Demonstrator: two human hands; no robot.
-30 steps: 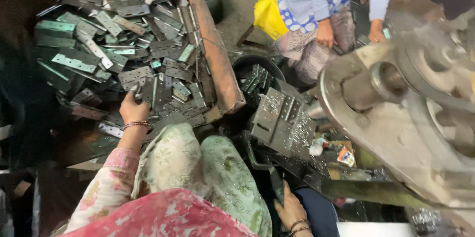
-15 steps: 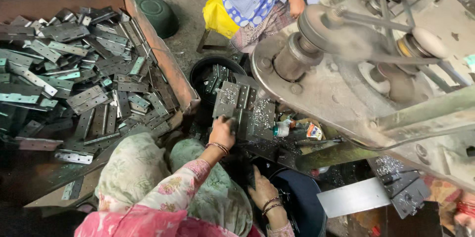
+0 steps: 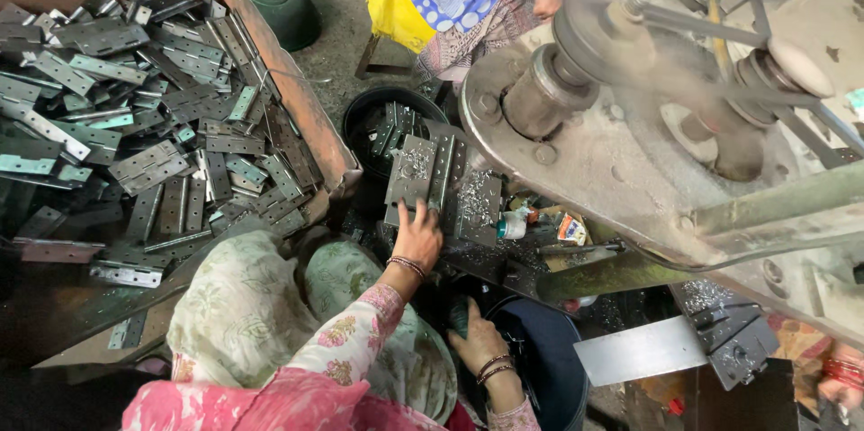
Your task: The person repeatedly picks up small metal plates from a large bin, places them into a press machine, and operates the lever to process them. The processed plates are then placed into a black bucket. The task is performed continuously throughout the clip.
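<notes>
The left hand (image 3: 419, 235) lies with its fingers spread on the near edge of a grey hinge plate (image 3: 412, 175) resting on the machine bed (image 3: 477, 206) among metal shavings. The right hand (image 3: 477, 341) hangs low beside a dark bucket (image 3: 549, 368); whether it holds anything I cannot tell. Pressing the plate flat and square looks wise, with fingertips kept off its sharp edges. Room is tight: the spinning pulley (image 3: 540, 98) stands close on the right, the rusty crate of hinges (image 3: 135, 125) on the left.
</notes>
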